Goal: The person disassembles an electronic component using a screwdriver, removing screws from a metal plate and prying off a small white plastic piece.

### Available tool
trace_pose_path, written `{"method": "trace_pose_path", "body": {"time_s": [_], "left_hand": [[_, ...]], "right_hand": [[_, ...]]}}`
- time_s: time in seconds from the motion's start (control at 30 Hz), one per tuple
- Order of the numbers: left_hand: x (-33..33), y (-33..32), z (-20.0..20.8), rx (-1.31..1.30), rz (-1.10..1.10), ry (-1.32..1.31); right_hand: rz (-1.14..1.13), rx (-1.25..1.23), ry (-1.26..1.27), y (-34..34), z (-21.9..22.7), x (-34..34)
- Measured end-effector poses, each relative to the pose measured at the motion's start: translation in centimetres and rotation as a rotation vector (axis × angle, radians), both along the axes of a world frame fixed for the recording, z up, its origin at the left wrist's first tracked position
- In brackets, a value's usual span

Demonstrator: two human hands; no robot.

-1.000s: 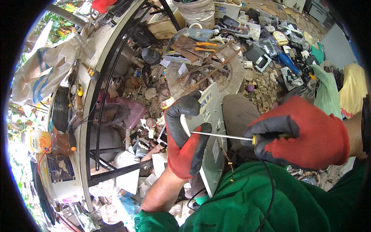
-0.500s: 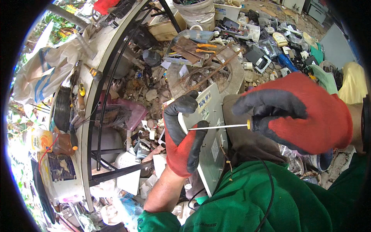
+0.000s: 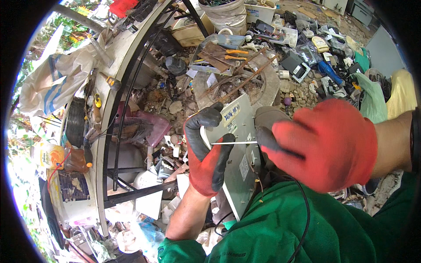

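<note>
A flat grey-white panel [image 3: 235, 186] with paper labels and small screws on its face stands on edge before my lap. My left hand [image 3: 204, 160], in a red and black glove, grips its left edge. In my right hand [image 3: 326, 147], gloved the same way, is a screwdriver [image 3: 243, 143]; its handle is hidden inside the fist. The thin shaft lies level across the panel, its tip at the left edge, close beside my left thumb. A thin wire with a small brass-coloured end hangs by the panel's right side.
A worktable [image 3: 97, 188] with hand tools and a plastic sack [image 3: 61, 83] runs along the left. Ahead are a concrete ring [image 3: 268, 90] with rusty rods, a tray [image 3: 210, 68] with orange-handled pliers [image 3: 237, 51], and a bucket [image 3: 223, 19]. Electronic scrap covers the right ground.
My right hand has moved slightly left and down and turned over, so its back shows and the yellow end of the screwdriver handle is covered. My left hand keeps its grip on the panel.
</note>
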State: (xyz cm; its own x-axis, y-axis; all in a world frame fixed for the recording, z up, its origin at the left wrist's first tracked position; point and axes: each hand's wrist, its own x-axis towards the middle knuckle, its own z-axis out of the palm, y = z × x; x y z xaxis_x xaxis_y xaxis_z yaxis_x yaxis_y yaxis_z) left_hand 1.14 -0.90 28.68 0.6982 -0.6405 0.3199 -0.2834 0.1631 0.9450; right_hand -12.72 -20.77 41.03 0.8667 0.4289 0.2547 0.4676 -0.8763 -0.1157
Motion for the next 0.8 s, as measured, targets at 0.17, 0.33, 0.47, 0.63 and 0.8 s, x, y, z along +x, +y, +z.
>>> {"method": "trace_pose_path", "body": {"time_s": [0.17,0.33,0.47,0.63,0.8], "left_hand": [[-0.3,0.2,-0.2,-0.090,-0.017,0.074],[-0.3,0.0,-0.3,-0.059,-0.028,0.024],[-0.6,-0.1,0.2,-0.042,-0.011,-0.002],[-0.6,0.3,0.0,-0.053,0.034,0.007],[-0.7,0.8,-0.4,-0.084,-0.008,-0.098]], "right_hand": [[-0.135,0.670,0.157,-1.3,-1.2,1.1],[-0.181,0.641,0.791,-2.1,0.9,1.8],[-0.265,0.362,0.724,-0.7,2.7,1.2],[-0.018,-0.177,-0.044,1.2,-0.3,-0.4],[-0.006,-0.043,0.065,0.8,0.5,-0.2]]}}
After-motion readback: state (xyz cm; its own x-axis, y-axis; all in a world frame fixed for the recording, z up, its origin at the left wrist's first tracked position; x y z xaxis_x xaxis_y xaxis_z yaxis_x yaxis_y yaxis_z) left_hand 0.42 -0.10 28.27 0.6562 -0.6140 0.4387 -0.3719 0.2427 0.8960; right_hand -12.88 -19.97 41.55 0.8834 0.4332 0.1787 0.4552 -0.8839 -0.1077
